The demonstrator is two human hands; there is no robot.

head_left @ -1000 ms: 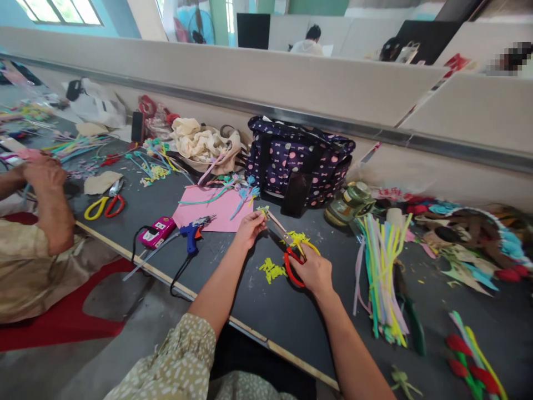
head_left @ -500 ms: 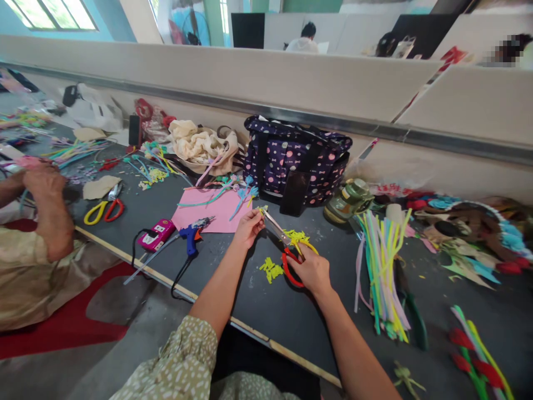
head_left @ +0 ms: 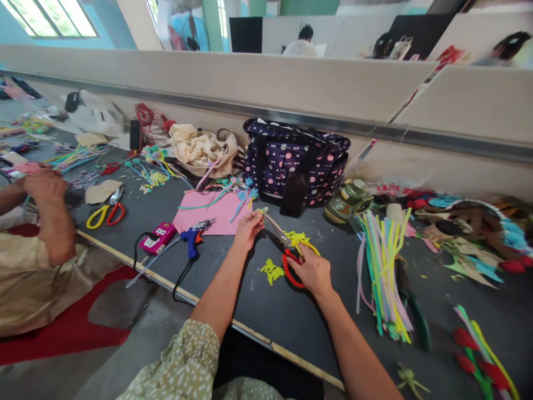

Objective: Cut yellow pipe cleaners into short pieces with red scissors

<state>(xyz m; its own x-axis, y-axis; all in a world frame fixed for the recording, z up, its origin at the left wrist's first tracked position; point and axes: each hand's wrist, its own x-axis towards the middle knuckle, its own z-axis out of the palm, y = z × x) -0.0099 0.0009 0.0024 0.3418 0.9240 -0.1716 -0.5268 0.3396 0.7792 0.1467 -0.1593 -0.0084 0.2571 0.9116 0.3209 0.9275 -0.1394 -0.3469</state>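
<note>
My right hand (head_left: 313, 271) is wrapped round the scissors (head_left: 278, 230), which have one red and one yellow handle loop. Their blades reach up and left to the fingertips of my left hand (head_left: 249, 229). Those fingertips pinch a small yellowish piece (head_left: 263, 211) at the blade tips; its exact kind is too small to make out. Below the blades lies a small heap of yellow-green cut pieces (head_left: 271, 271). A second heap of yellow cut pieces (head_left: 296, 238) sits just behind the scissors, partly covered by them.
A pink sheet (head_left: 216, 219), a blue glue gun (head_left: 192, 241) and a magenta device (head_left: 158, 238) lie to the left. Behind stand a dark patterned bag (head_left: 266, 161), a phone (head_left: 295, 193) and a jar (head_left: 348, 201). Pastel pipe cleaners (head_left: 385, 278) lie right. A co-worker's hands (head_left: 45, 186) are far left.
Both hands and the scissors stay in nearly the same place, with the blades still at the small piece. The whole view has shifted slightly.
</note>
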